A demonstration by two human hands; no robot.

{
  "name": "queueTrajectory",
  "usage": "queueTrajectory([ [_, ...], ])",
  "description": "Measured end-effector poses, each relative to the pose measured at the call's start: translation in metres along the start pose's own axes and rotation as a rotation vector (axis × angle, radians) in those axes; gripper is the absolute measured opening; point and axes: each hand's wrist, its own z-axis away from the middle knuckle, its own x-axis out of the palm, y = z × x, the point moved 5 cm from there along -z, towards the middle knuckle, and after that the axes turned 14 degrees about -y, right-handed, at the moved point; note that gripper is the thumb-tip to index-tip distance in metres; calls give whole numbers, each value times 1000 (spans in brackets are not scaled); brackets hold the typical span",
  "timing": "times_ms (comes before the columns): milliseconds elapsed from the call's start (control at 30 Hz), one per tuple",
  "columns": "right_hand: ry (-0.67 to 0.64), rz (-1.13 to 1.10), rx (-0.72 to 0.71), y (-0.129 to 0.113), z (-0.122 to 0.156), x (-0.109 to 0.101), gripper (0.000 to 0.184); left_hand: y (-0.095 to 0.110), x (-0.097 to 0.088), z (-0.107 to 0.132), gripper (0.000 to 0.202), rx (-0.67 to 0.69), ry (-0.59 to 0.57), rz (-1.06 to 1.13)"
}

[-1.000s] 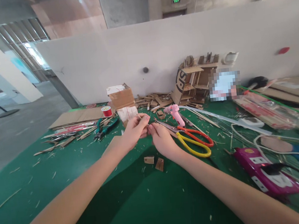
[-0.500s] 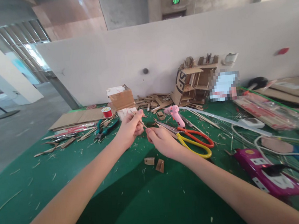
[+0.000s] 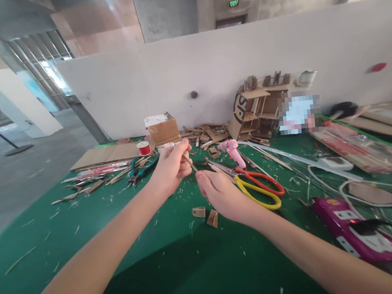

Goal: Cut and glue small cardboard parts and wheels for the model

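Note:
Above the green table (image 3: 180,268), my left hand (image 3: 172,167) is closed in a pinch round the upper end of a thin wooden stick (image 3: 189,163). My right hand (image 3: 221,194) is closed too, its thumb and finger pinching the stick's lower end. The stick slants between the two hands. Two small cardboard pieces (image 3: 206,215) lie on the cloth just below my right hand. Scissors (image 3: 255,185) with orange and yellow handles lie to the right of it.
A pink glue gun (image 3: 231,150), a cardboard box (image 3: 163,130), a red thread spool (image 3: 144,148), pliers (image 3: 139,168) and cardboard scraps lie behind my hands. A cardboard model (image 3: 257,106) stands at the wall. A purple power strip (image 3: 353,231) with cables lies right.
My hands have drawn slightly apart, the left rising and the right dropping lower, so the stick between them now shows. The camera view shifted a little.

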Motion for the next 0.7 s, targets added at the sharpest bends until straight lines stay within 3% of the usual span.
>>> queueTrajectory([
  [300, -67, -317, -17, -3, 5, 5, 40, 12, 3, 3, 28, 26, -9, -49],
  [433, -77, -321, -51, -2, 18, 4, 43, 15, 13, 7, 29, 75, -35, -81],
  [533, -98, -270, -48, 10, 36, 6, 45, 35, 2, 4, 29, 138, 16, -100],
  [633, -167, -137, 8, 26, 50, 13, 46, 73, -30, 8, 38, 376, 309, -67],
  [700, -111, -104, 4, 31, 49, 10, 45, 91, -35, 10, 32, 513, 289, -183],
])
